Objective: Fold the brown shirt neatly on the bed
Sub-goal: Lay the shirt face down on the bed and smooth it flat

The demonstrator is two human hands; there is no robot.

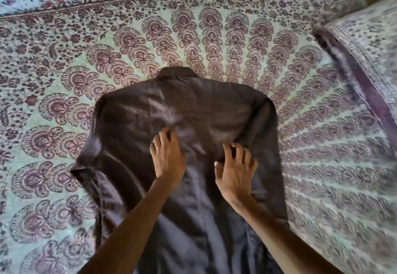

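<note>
the brown shirt [171,106] lies back up and spread out in the middle of the bed [236,44], collar away from the person, on the patterned bedspread [53,63], and this looks like the smoothing step before any fold. the left hand [168,157] rests flat with fingers spread, while the right hand [235,172] sits beside it, fingers spread and curled, seemingly gathering cloth. next, i'd guess, a side gets lifted and turned inward; no containers are here.
</note>
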